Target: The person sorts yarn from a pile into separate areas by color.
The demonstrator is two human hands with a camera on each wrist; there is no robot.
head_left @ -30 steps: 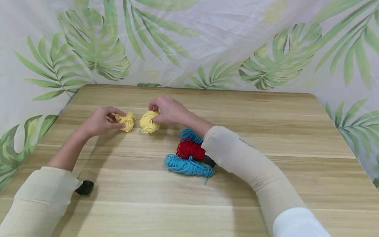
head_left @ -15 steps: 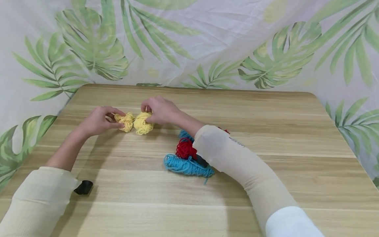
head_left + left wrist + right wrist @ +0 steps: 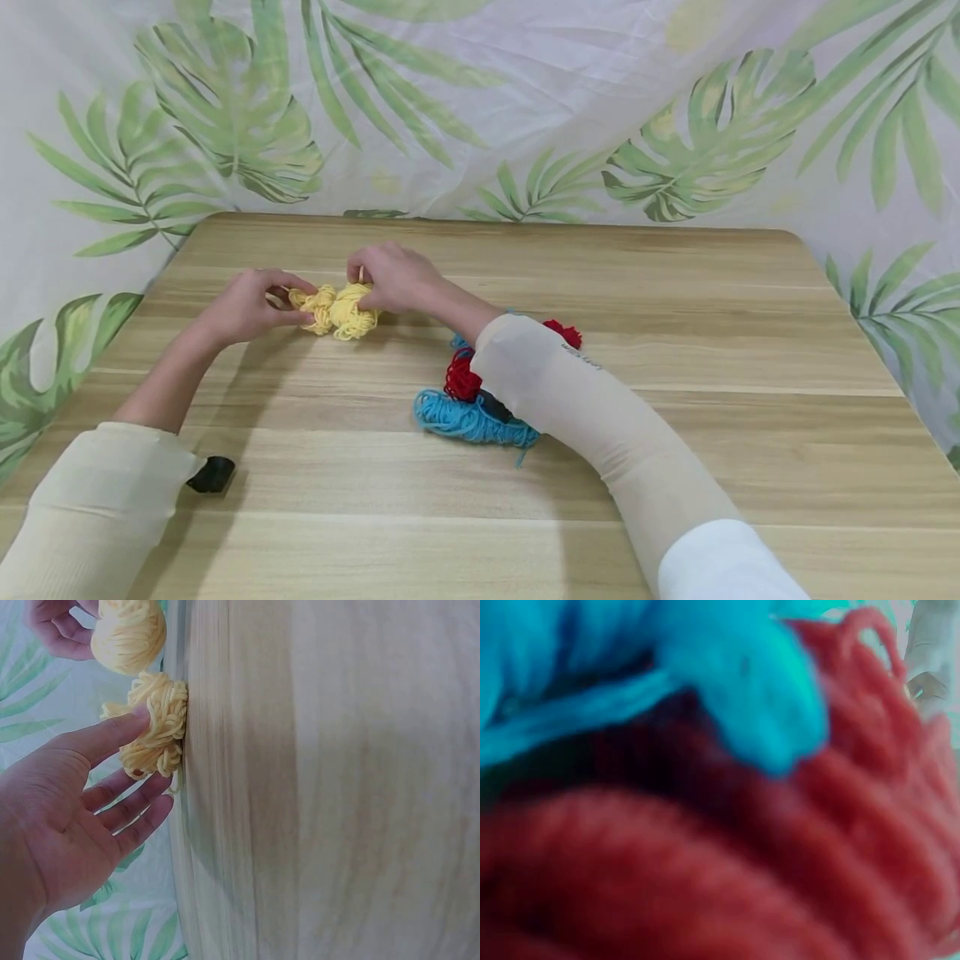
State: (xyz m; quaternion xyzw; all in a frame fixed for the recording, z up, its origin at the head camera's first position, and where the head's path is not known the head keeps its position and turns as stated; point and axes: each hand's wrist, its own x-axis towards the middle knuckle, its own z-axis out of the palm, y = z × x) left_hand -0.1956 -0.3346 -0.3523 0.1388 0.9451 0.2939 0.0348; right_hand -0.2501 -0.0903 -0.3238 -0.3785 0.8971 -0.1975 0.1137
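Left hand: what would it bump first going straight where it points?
Past the yellow bundle it holds, probably the paler yarn ball in the right hand; whether they touch is unclear.

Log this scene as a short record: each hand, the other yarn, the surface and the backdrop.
Left hand: pinches the looser yellow bundle
Right hand: holds the rounder yellow ball
Yellow pieces: side by side; contact unclear
Other yarn: front blue bundle, with red yarn behind it, partly hidden by the right sleeve
Surface: wood-grain table
Backdrop: pale cloth with green leaf print
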